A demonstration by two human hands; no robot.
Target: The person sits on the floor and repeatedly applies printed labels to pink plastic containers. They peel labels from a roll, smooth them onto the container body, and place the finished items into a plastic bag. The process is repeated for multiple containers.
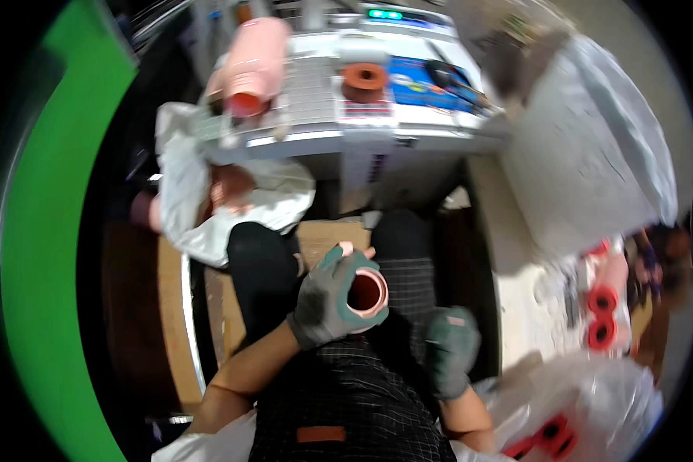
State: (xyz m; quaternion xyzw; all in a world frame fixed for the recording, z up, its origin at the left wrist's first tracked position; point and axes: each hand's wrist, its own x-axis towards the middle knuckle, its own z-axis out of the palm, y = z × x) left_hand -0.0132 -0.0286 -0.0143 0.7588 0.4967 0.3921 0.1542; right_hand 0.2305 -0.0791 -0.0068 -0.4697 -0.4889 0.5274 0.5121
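My left hand (327, 300), in a grey-green work glove, is wrapped round a pale pink bottle (373, 314) above my lap. The bottle's open round mouth faces up and its inside looks dark red; most of its body is hidden by the glove and my lap. Apart from it, to the right, my right hand (450, 346) hovers beside my thigh in a matching glove. Its fingers are blurred, and a small pinkish spot (456, 312) shows at their tips; whether it holds anything is unclear.
On the white table ahead are a large pink bottle (258, 58), a label roll (364, 81), a blue sheet (420, 81) and a black-handled tool (439, 73). White bags (183, 177) flank me. Pink bottles (602, 300) lie at right, above a clear bag (593, 385) holding red-mouthed pieces.
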